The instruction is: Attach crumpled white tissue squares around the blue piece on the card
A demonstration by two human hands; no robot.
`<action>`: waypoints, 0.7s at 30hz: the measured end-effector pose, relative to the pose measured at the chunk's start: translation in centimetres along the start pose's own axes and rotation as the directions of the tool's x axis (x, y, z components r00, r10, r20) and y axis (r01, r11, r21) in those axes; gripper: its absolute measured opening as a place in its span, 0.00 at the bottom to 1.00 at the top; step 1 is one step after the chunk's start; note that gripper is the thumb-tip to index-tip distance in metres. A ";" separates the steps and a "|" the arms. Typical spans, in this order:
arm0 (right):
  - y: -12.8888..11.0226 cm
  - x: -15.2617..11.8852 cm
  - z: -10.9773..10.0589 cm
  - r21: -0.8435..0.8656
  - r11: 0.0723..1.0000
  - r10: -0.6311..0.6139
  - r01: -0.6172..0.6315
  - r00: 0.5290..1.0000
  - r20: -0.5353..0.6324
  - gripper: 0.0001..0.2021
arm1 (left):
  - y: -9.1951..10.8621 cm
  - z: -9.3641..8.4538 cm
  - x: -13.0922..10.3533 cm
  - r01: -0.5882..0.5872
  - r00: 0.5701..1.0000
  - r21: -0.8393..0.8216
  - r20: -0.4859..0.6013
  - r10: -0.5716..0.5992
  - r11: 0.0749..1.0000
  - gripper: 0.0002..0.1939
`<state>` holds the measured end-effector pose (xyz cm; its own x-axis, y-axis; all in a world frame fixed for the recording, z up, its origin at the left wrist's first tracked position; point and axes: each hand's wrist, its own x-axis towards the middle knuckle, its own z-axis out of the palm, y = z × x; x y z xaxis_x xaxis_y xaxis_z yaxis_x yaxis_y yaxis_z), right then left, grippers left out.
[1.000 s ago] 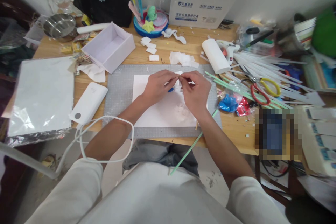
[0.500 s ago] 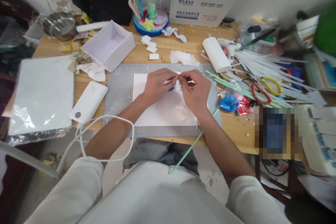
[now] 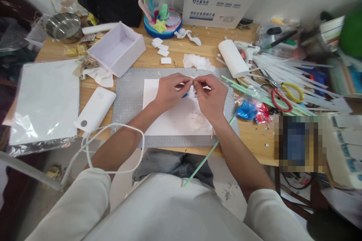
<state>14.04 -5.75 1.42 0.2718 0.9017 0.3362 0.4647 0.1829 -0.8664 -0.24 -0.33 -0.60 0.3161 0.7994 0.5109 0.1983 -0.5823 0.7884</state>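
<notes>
My left hand (image 3: 173, 92) and my right hand (image 3: 211, 96) meet fingertip to fingertip above a white sheet of paper (image 3: 161, 122). Both are closed in a pinch. Whatever lies between the fingertips is too small to make out. Under the fingers, a bit of something blue (image 3: 185, 95) and some whitish pieces show in part; the hands hide the rest. The paper rests on a grey cutting mat (image 3: 124, 98). A green stick (image 3: 207, 155) slants from the mat's lower right edge towards my lap, beneath my right forearm.
To the left are a white power bank (image 3: 97, 107) with a looped cable (image 3: 143, 154) and a lilac open box (image 3: 121, 51). Scissors (image 3: 279, 86), a glue gun (image 3: 247, 52), a white roll (image 3: 233, 58) and many white sticks (image 3: 291, 71) crowd the right. Paper scraps (image 3: 198, 62) lie behind the mat.
Hardly anything differs. Both hands keep their pinch at the same spot, with only a slight shift of the right-hand fingers.
</notes>
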 end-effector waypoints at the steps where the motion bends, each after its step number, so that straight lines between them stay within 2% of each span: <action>1: -0.1 0.0 0.0 -0.006 1.000 0.000 0.000 1.000 0.004 0.05 | 0.0 0.0 0.0 0.016 1.000 -0.009 0.003 -0.016 1.000 0.07; 7: -0.1 0.0 0.0 0.023 1.000 0.003 -0.003 1.000 0.000 0.05 | 0.2 0.1 0.0 0.054 0.998 -0.032 -0.018 -0.055 0.998 0.07; 15: 0.2 0.4 0.1 0.187 0.973 0.140 -0.134 0.990 -0.018 0.02 | 1.1 -0.2 0.2 0.154 0.987 -0.027 -0.039 -0.155 0.988 0.07; 21: 0.6 0.5 0.2 0.261 0.956 0.144 -0.137 0.990 -0.006 0.01 | 1.3 -0.3 0.3 0.181 0.983 -0.038 -0.030 -0.182 0.983 0.07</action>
<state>14.28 -5.06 0.97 0.3411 0.9161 0.2107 0.1869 0.1535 -0.9703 -0.14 -0.87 0.68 0.2468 0.8960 0.3691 0.2165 -0.4222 0.8803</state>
